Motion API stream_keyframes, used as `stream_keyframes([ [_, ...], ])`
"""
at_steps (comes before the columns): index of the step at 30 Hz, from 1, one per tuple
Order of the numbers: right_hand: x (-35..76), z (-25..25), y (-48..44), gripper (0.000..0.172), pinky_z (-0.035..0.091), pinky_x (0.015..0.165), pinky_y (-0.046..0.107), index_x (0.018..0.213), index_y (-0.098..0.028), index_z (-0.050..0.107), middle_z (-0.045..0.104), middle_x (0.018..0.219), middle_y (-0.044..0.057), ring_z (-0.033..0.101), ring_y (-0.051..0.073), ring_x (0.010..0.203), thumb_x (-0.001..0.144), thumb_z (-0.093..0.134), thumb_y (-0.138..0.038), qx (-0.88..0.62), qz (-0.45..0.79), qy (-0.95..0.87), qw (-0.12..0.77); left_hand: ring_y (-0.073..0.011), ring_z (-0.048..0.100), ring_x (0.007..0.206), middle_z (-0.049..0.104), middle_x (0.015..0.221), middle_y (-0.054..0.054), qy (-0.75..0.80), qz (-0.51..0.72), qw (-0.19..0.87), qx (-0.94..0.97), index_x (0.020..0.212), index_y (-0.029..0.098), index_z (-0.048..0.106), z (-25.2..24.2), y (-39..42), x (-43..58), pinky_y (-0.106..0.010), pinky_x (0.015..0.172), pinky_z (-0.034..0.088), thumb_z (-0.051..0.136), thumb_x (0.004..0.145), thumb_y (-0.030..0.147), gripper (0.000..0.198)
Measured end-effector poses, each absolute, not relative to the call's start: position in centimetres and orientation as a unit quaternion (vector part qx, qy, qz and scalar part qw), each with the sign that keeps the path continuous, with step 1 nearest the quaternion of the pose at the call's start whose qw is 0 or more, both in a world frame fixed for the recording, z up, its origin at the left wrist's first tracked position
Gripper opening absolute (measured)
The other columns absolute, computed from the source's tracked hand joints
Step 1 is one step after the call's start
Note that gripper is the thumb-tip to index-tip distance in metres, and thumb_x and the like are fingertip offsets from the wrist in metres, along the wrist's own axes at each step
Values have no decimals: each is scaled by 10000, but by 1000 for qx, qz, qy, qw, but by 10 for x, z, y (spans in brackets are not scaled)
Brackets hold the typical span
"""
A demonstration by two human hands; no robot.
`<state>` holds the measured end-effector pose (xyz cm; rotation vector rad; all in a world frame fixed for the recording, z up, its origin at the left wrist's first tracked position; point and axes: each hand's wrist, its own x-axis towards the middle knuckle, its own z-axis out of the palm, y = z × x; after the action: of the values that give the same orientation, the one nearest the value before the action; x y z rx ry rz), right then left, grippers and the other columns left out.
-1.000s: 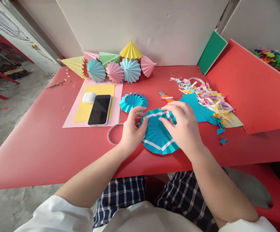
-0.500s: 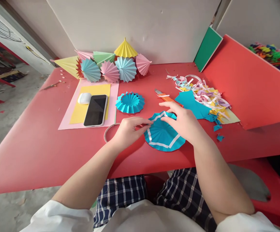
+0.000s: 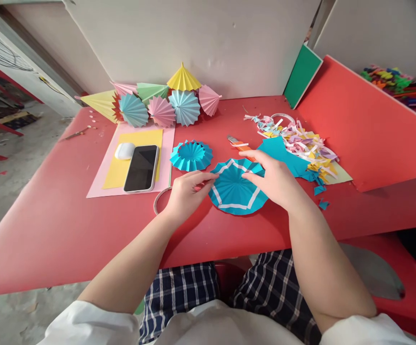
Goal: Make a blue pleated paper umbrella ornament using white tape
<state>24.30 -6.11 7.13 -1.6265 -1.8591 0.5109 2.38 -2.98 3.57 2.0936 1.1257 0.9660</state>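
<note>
A blue pleated paper disc (image 3: 237, 189) lies tilted over the table between my hands, with white tape strips in a rough ring near its rim. My left hand (image 3: 190, 191) has thumb and fingertips pinched on the disc's upper left edge. My right hand (image 3: 274, 179) is around its right side, thumb on the pleated face and fingers reaching past the far rim. Just beyond my right fingers is an orange utility knife (image 3: 243, 147). A second blue pleated paper piece (image 3: 191, 155) sits further back, left of the disc. A tape roll (image 3: 160, 201) is partly hidden behind my left hand.
A phone (image 3: 141, 168) and white earbud case (image 3: 124, 151) rest on yellow and pink sheets at left. Small paper umbrellas (image 3: 184, 108) line the back wall. Blue paper (image 3: 285, 155) and a heap of scraps (image 3: 301, 136) lie right, before a red board (image 3: 365, 129).
The disc has moved slightly away from me and leftward, and looks a little turned, its tape ring more fully visible. Both hands stay at its rim.
</note>
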Motion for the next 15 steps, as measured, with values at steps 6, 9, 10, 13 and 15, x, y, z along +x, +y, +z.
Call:
stream_keyframes([
  [6, 244, 68, -57, 410, 529, 791, 337, 1199, -290, 527, 609, 1220, 14, 589, 223, 1088, 802, 574, -201, -612, 195, -694, 325, -188, 674, 861, 723, 973, -44, 437, 340, 330, 765, 957, 213, 704, 35, -32, 26, -284, 737, 556, 601, 811, 327, 211],
  [9, 245, 67, -56, 400, 534, 776, 328, 1192, -300, 531, 606, 1226, -1, 592, 213, 1082, 805, 577, -215, -611, 214, -688, 329, -193, 679, 846, 733, 920, -36, 445, 339, 327, 762, 913, 208, 713, 34, -32, 26, -290, 737, 554, 611, 805, 322, 187],
  [10, 246, 67, -55, 397, 532, 783, 331, 1188, -301, 534, 605, 1227, -2, 590, 211, 1084, 804, 579, -216, -610, 217, -686, 331, -194, 679, 846, 733, 915, -36, 445, 340, 327, 761, 908, 206, 714, 34, -32, 26, -293, 741, 554, 612, 805, 325, 188],
  [13, 248, 66, -54, 381, 509, 854, 360, 1173, -288, 548, 606, 1227, 7, 567, 212, 1123, 801, 582, -212, -607, 216, -683, 345, -201, 673, 877, 725, 956, -40, 439, 338, 345, 757, 950, 208, 706, 35, -32, 25, -303, 764, 553, 609, 804, 353, 227],
  [15, 250, 65, -53, 371, 494, 885, 379, 1170, -282, 550, 602, 1233, 12, 558, 213, 1136, 805, 577, -221, -608, 221, -677, 352, -194, 667, 873, 715, 980, -45, 429, 329, 374, 754, 1039, 215, 675, 37, -31, 24, -308, 774, 549, 575, 825, 383, 290],
])
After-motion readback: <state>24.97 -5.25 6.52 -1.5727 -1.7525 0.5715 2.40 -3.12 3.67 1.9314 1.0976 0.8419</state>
